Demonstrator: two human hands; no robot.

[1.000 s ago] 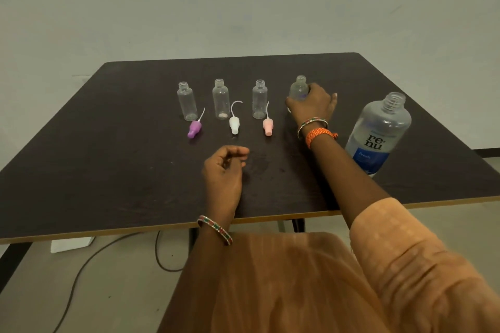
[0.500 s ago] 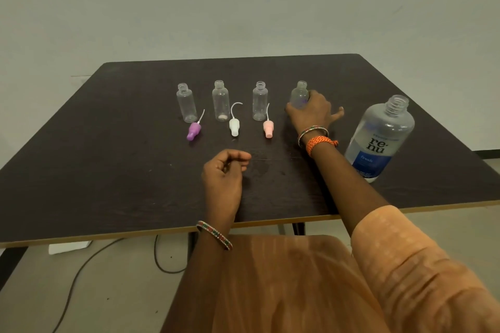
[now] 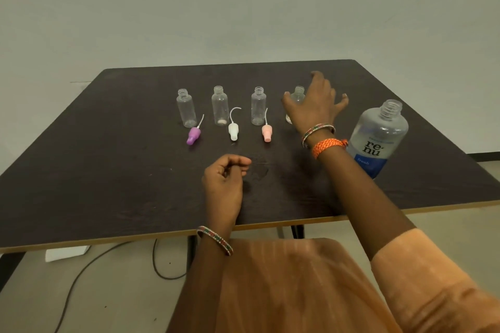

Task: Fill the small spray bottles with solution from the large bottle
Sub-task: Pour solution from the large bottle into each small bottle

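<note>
- fourth small bottle (image 3: pixel 298 94) mostly hidden behind right hand (image 3: pixel 313 105)
- right hand motion-blurred
- large bottle (image 3: pixel 378 138) base hidden by forearm

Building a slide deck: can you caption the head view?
Right hand open by the fourth small bottle; three spray caps lie detached, large bottle uncapped.

Soft, even, dimmish light; faint shadows on the dark brown wooden desk (image 3: pixel 108 170). No glare. Wide-angle bending curves the desk's edges. The raised right hand (image 3: pixel 316 105) is motion-blurred; the rest is fairly sharp.
</note>
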